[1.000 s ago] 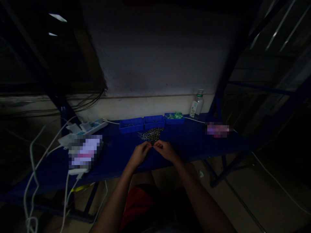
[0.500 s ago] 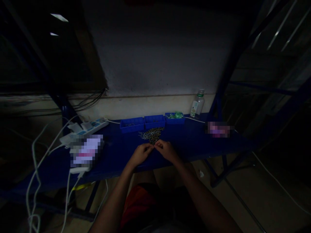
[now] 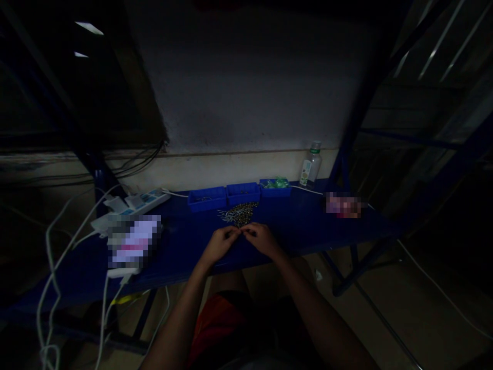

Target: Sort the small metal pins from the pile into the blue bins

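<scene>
My left hand (image 3: 222, 243) and my right hand (image 3: 261, 238) meet fingertip to fingertip over the front part of the blue table. Both are closed in a pinch, and whatever lies between the fingers is too small and dark to make out. Just beyond them is a pile of thin metal pieces (image 3: 239, 212), with silvery shafts pointing left and dark, brassy ends to the right. Behind the pile stand a left blue bin (image 3: 207, 205) and a middle blue bin (image 3: 243, 198), each holding a few small metal bits. A right blue bin (image 3: 275, 192) holds green, shiny plastic.
A clear bottle (image 3: 311, 167) stands at the back right near a blurred pinkish item (image 3: 344, 205). On the left lie a white power strip (image 3: 144, 203), a blurred lilac item (image 3: 134, 241) and white cables (image 3: 50, 277). A blue table (image 3: 300, 226) carries everything, with a wall behind.
The whole view has shifted slightly to the left. Both hands stay pinched together in front of the pile, with only a small shift of the fingers.
</scene>
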Demonstrator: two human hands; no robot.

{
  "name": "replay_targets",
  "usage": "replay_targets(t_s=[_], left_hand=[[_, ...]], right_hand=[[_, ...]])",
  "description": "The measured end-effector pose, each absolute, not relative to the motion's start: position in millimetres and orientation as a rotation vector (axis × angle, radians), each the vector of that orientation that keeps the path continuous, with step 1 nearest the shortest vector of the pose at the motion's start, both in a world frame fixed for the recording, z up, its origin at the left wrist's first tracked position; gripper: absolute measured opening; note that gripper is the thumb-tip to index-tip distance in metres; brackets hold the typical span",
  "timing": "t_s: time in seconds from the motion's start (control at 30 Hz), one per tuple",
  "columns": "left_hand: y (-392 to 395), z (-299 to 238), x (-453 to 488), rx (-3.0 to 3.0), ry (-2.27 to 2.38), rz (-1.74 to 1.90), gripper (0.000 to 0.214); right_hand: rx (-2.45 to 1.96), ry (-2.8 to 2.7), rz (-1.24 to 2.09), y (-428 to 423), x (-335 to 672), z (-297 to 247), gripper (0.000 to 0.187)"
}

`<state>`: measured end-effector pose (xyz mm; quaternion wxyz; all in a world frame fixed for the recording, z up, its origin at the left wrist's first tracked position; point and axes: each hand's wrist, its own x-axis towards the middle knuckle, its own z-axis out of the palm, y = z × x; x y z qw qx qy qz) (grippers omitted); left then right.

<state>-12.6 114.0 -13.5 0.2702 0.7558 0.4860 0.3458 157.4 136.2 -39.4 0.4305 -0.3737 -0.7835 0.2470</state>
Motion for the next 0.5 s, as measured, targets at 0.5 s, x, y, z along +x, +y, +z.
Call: replay_targets(t_s=[0.5], left_hand=[[115.3, -18.7, -13.7, 1.998, 1.256, 0.955, 0.015]], right_hand=[[-0.907, -1.928, 0.606, 134.2, 157.0, -38.1, 0.022]])
